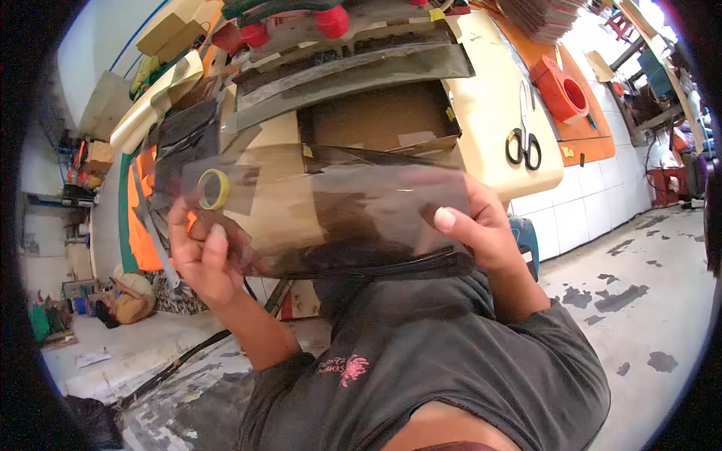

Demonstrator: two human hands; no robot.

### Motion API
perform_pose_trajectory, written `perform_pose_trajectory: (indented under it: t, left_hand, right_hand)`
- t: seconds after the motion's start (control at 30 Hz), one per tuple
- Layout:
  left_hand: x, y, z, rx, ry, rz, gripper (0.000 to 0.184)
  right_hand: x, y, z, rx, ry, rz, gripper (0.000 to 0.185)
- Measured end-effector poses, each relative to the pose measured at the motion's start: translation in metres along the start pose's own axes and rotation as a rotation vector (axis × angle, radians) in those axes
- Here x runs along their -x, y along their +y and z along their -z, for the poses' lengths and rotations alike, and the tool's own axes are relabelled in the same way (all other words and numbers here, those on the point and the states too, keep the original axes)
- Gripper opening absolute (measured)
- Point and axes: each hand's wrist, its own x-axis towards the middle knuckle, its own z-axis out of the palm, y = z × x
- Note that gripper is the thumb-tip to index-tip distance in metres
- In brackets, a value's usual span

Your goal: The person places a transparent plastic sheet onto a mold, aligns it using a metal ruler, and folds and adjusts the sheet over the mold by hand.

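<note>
A smoky, see-through plastic sheet (376, 203) stretches across in front of my body, blurred in places. Its left end is in my left hand (207, 259), whose fingers are curled. My right hand (485, 233) grips the other end, with the thumb on the near face and the fingers behind. Just above my left fingers is a small roll of yellow tape (216, 189); whether it touches them I cannot tell. Beyond the sheet, an open brown cardboard box (376, 120) sits on the cream-covered table (492, 83). More dark translucent strips (353, 86) lie across its far side.
Black-handled scissors (523, 139) lie on the table's right part, near a red tape dispenser (560, 90) on an orange surface. A metal ruler-like strip (154, 225) and orange material (141, 218) are at the left edge. Red cylindrical pieces (331, 22) stand at the back.
</note>
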Motion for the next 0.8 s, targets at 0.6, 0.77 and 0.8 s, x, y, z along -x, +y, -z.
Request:
perform_pose_trajectory:
  t: [0.6,0.77,0.8]
  left_hand:
    - [0.021,-0.023,-0.061,-0.067,-0.197,0.336,0.063]
    - [0.009,-0.039,-0.063,-0.147,-0.148,0.376,0.041]
    - [0.006,-0.046,-0.062,-0.178,-0.137,0.393,0.031]
  right_hand:
    - [-0.011,-0.026,0.057,0.420,0.258,0.124,0.023]
    - [-0.030,-0.021,0.071,0.690,0.401,0.042,0.023]
    - [-0.035,-0.019,0.075,0.705,0.419,0.035,0.024]
